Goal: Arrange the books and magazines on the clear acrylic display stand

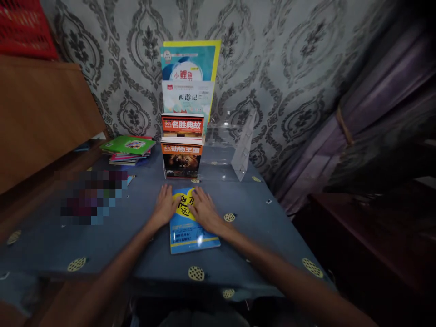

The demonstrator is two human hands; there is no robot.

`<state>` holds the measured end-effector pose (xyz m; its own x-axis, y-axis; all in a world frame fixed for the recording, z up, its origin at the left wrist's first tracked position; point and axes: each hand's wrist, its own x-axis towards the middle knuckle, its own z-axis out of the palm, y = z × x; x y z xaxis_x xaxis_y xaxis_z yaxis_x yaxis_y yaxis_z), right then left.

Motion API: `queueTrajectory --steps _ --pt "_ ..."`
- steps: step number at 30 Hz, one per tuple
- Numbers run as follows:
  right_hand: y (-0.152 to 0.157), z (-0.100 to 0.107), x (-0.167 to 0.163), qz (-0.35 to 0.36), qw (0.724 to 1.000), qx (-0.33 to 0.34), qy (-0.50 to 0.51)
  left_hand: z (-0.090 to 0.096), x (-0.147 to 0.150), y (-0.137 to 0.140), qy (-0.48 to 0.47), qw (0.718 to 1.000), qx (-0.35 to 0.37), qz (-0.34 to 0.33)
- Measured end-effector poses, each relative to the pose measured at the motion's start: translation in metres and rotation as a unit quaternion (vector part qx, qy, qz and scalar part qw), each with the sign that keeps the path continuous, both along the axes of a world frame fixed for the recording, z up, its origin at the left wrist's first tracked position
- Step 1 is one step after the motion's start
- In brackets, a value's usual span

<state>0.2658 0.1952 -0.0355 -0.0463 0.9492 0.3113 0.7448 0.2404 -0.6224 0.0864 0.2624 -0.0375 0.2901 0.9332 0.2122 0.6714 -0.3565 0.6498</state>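
Two bare hands lie flat, fingers spread, on a blue book point(192, 227) on the near middle of a blue tablecloth point(265, 218). The left hand point(165, 206) presses its left edge, the right hand point(204, 210) its cover. Just beyond stands a clear rack point(238, 150) of books.

You are facing grey damask wallpaper point(289, 59); purple curtains point(384, 113) are hanging right, a wooden cabinet point(41, 113) is standing left.

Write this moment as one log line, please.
left hand: flat on blue book | right hand: flat on it | acrylic rack: four books, behind
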Motion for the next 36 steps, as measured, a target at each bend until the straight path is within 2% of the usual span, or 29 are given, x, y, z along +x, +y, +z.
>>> queueTrajectory --steps 2,4,9,11,13,15,16,19,21,24,26,30,33,36 --pt "-0.011 0.000 -0.007 0.016 0.997 -0.028 -0.067 -0.007 0.005 -0.008 0.072 0.997 0.020 -0.015" --pt "-0.020 0.004 -0.011 0.027 0.994 -0.030 -0.103 -0.010 0.008 -0.014 0.105 0.993 0.050 -0.009" --pt "-0.031 0.006 -0.011 0.027 0.995 -0.023 -0.090 -0.014 0.009 -0.016 0.117 0.990 0.070 0.025" --pt "-0.029 0.002 -0.007 0.024 0.999 -0.005 -0.034 -0.013 0.007 -0.014 0.096 0.993 0.063 0.020" --pt "-0.024 -0.003 -0.002 0.009 0.997 0.019 0.068 -0.011 0.004 -0.011 0.043 0.998 0.051 0.002" --pt "-0.016 -0.007 0.004 -0.029 0.977 0.033 0.207 -0.008 0.001 -0.008 -0.047 0.999 0.018 -0.021" --pt "-0.012 -0.009 0.007 -0.055 0.958 0.031 0.281 -0.006 0.000 -0.006 -0.104 0.994 -0.010 -0.032" --pt "0.002 -0.015 0.012 -0.104 0.884 0.019 0.456 -0.001 -0.002 -0.002 -0.274 0.955 -0.108 -0.041" --pt "0.010 -0.019 0.013 -0.112 0.843 0.032 0.524 0.004 -0.004 0.000 -0.356 0.921 -0.156 -0.005" --pt "0.015 -0.021 0.012 -0.122 0.802 0.061 0.582 0.015 -0.010 0.003 -0.453 0.860 -0.232 0.052" --pt "0.016 -0.021 0.011 -0.123 0.783 0.063 0.606 0.022 -0.014 0.003 -0.495 0.817 -0.291 0.052" --pt "0.011 -0.016 0.010 -0.117 0.772 0.043 0.624 0.032 -0.012 -0.008 -0.476 0.783 -0.399 -0.030" --pt "0.003 -0.012 0.009 -0.128 0.794 0.013 0.595 0.036 -0.002 -0.023 -0.459 0.750 -0.469 -0.081" --pt "-0.007 -0.007 0.007 -0.129 0.822 -0.011 0.555 0.042 0.005 -0.031 -0.477 0.732 -0.481 -0.079"
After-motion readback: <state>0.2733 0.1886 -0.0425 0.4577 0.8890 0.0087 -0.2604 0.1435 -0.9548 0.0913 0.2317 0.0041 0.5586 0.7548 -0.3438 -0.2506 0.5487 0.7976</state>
